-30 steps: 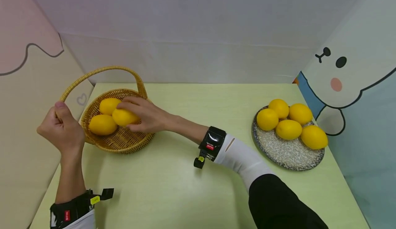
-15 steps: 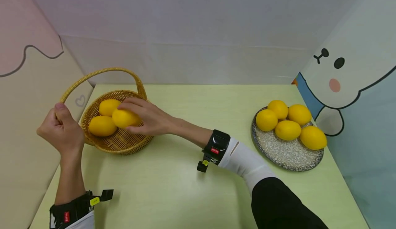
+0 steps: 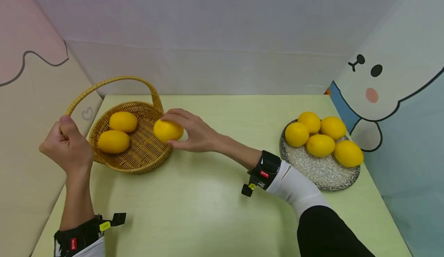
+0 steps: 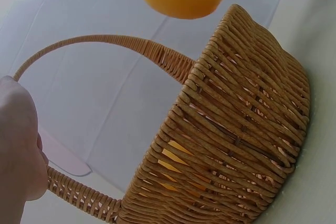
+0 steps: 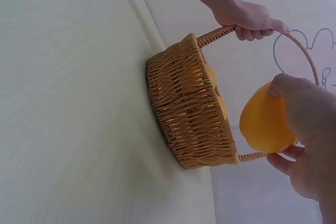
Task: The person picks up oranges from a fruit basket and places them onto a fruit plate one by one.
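So — basket [image 3: 147,153] with two lemons [image 3: 113,141], plate [image 3: 326,174] — five

You are at what looks like a screened-in tabletop recording booth: a pale wood-grain tabletop [image 3: 208,203] closed in by a creased, whitish backdrop [image 3: 222,26], a left side panel [image 3: 41,95] printed with a pink shape and small heart, and a right side panel [image 3: 399,76] with a cartoon animal face. Black camera straps [image 3: 266,168] circle your wrists. The views cannot tell you whether a lab, studio or home surrounds it.
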{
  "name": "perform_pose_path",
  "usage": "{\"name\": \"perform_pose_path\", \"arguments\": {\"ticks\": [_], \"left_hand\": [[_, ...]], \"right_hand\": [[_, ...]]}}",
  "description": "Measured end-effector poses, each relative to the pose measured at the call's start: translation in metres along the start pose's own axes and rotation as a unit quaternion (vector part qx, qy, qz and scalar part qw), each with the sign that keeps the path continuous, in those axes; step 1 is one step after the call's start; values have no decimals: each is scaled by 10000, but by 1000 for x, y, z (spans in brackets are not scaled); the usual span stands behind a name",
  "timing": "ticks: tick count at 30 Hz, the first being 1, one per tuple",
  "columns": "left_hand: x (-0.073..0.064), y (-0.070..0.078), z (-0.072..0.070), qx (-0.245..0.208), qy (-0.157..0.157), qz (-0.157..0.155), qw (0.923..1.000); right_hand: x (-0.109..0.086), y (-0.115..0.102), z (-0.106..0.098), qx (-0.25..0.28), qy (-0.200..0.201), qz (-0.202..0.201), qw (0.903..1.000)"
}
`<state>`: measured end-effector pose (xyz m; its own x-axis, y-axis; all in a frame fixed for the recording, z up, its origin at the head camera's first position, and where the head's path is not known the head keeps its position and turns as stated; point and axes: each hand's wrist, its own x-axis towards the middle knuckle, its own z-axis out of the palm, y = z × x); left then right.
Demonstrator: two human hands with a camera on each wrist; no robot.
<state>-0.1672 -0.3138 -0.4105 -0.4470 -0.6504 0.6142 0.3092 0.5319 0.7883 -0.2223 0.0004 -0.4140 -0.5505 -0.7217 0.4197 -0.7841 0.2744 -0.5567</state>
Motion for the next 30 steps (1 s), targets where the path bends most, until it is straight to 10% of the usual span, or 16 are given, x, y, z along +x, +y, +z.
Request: {"name": "perform_pose_path", "arguments": {"ticks": [19,30], "left_hand": [[3,-18,-1,57,-59,62,9999],[1,-5,-1,129,-84,10,9999]], "right_hand": [[-90,27,-51,-280,935,437,9943],[-160,31,-89,-647,1608,901,9807]]}}
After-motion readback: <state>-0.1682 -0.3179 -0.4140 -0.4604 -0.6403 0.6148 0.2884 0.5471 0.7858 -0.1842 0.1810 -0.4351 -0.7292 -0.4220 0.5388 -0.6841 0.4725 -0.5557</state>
